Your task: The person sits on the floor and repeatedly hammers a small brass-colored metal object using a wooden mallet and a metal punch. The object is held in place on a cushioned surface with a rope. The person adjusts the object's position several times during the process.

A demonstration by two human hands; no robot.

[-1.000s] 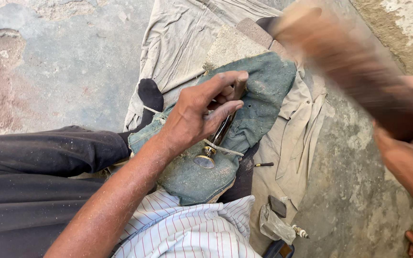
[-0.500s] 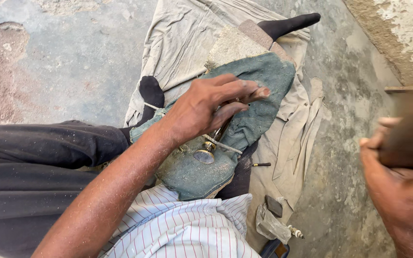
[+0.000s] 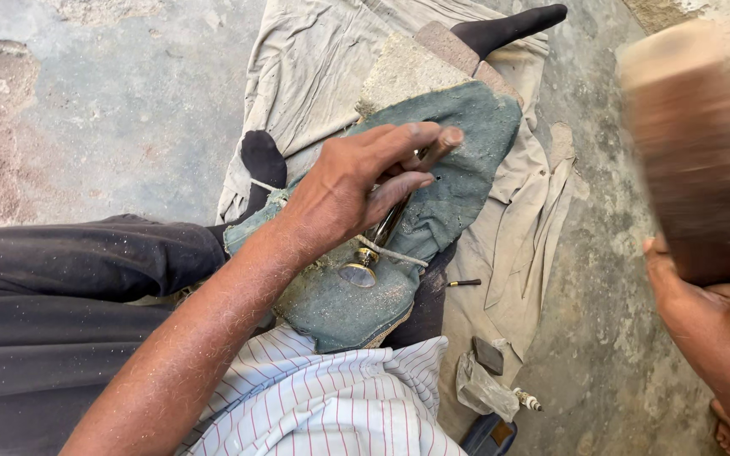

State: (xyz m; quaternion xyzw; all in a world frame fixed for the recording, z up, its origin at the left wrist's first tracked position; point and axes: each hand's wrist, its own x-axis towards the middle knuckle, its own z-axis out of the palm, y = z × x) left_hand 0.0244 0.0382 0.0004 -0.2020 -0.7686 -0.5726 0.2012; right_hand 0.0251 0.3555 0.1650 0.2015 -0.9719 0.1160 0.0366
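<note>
Watching through the head camera, I am seeing the left hand (image 3: 356, 190) curling around a slim dark metal tool with a round brass-coloured end (image 3: 379, 241), fingers closed over its shaft and thumb stretched along the top, so the upper tip of the tool is hidden under the fingertips. The tool is lying slantwise on a dusty blue-green cloth pad (image 3: 458, 181) that is draped over the person's lap, and a short pale cord (image 3: 390, 252) is crossing the tool just above its round end. The right hand (image 3: 716, 325) is sitting at the right edge of the view, gripping the lower part of a thick brown wooden mallet (image 3: 686, 152); the mallet is blurring heavily and is standing well apart from the tool, up and to the right. Under the pad, a crumpled beige canvas sheet (image 3: 314, 67) is spreading over the grey concrete floor (image 3: 120, 110). A dark-socked foot (image 3: 509, 25) is poking out at the top of the sheet. A small dark nail-like pin (image 3: 464, 283) is lying on the sheet just right of the pad. A striped white shirt (image 3: 323, 405) is filling the bottom centre, black trousers (image 3: 61, 295) the left.
</note>
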